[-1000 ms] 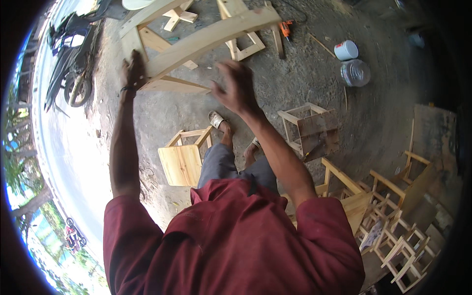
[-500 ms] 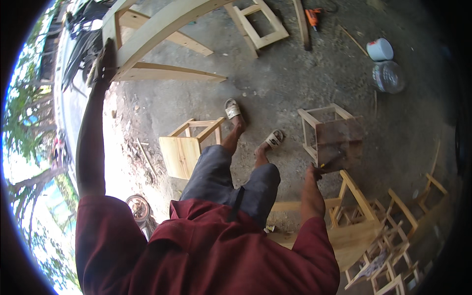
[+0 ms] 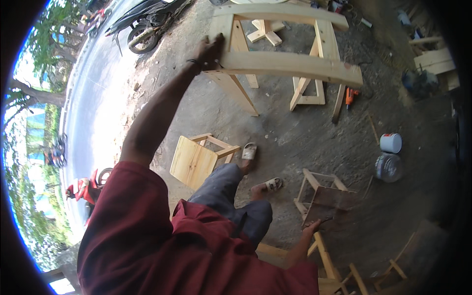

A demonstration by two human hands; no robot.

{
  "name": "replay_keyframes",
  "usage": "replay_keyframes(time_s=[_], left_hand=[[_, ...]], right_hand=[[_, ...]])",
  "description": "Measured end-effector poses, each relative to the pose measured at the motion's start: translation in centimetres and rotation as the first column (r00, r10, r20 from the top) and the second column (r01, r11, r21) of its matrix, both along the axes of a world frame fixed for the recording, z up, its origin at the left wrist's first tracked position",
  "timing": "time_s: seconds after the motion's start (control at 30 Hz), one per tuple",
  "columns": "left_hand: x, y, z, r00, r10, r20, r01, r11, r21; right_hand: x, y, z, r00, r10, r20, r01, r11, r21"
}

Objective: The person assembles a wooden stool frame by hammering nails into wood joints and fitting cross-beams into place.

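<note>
At the upper middle stands a pale wooden bench-like frame with two long rails and splayed legs. My left hand, wearing a dark wristband, grips its left end, where rail and crosspiece meet. My right hand is low on the right, beside the dark-topped stool. Its fingers are closed around a thin dark object that I cannot make out. Left of my legs is a light wooden stool with a square seat.
An orange power drill lies past the frame's right end. A white bucket and a clear plastic container are at the right. Wooden pieces crowd the lower right. A parked motorcycle stands near the road.
The view has shifted, so the bench-like frame shows more fully and the stools sit lower. My left hand stays on the frame's end; my right hand stays by the dark-topped stool.
</note>
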State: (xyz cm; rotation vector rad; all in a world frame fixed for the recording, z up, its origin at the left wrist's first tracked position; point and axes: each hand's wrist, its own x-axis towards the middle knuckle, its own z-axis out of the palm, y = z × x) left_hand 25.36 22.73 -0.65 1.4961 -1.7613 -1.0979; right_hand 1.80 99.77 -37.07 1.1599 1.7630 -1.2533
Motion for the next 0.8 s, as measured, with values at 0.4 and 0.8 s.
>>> replay_keyframes(time_s=[0.4,0.8], left_hand=[[1.0,-0.4,-1.9,1.000,0.017,0.016,-0.018,0.999,0.039],[2.1,-1.0,-1.8,0.996,-0.084,0.010,0.080,0.978,0.191]], right_hand=[[10.0,-30.4,36.5,0.409,0.403,-0.819,-0.828,0.540,-0.147],[18.5,-48.8,44.6,-0.296,0.536,-0.791,-0.922,0.056,0.384]])
